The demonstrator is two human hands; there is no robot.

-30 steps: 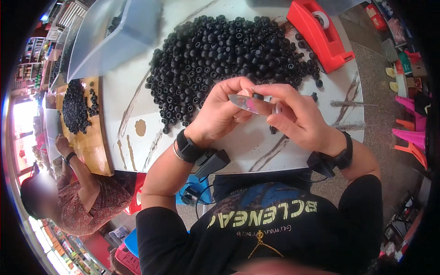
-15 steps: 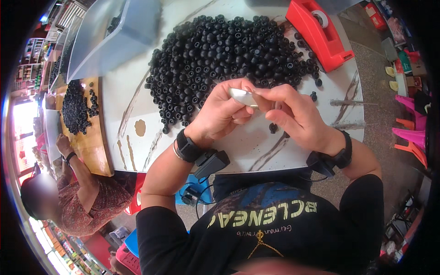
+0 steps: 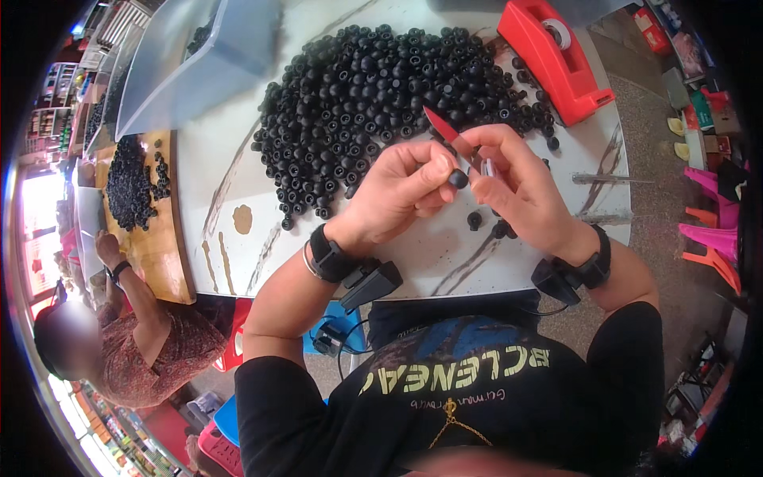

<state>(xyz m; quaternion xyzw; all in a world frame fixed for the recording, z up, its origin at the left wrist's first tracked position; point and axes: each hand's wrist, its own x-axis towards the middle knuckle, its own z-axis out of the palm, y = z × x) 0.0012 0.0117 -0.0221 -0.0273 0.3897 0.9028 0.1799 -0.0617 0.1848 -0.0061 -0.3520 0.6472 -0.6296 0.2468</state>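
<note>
Between the thumb and fingers of my left hand [image 3: 401,187] is a small round black cap [image 3: 458,179], pinched near the fingertips. My right hand [image 3: 520,191] is closed around a small knife, its pointed blade [image 3: 442,126] showing red and angled up and to the left, over the near edge of the heap. The knife's handle is mostly hidden by my fingers. Beyond both hands spreads a large heap of similar black caps [image 3: 373,87], many with a round hollow showing. A few loose caps [image 3: 474,220] lie on the white table near my right hand.
A red tape dispenser [image 3: 548,63] stands at the table's far right. At the far left is a translucent plastic bin [image 3: 171,87]. Another person [image 3: 143,342] sits at a wooden table [image 3: 171,246] on the left, beside a smaller pile of black pieces [image 3: 131,187].
The blade has swung from between my hands to point up and away, turning from bright white to red. The black cap in my left fingers now shows. Another loose cap appears near my right hand.
</note>
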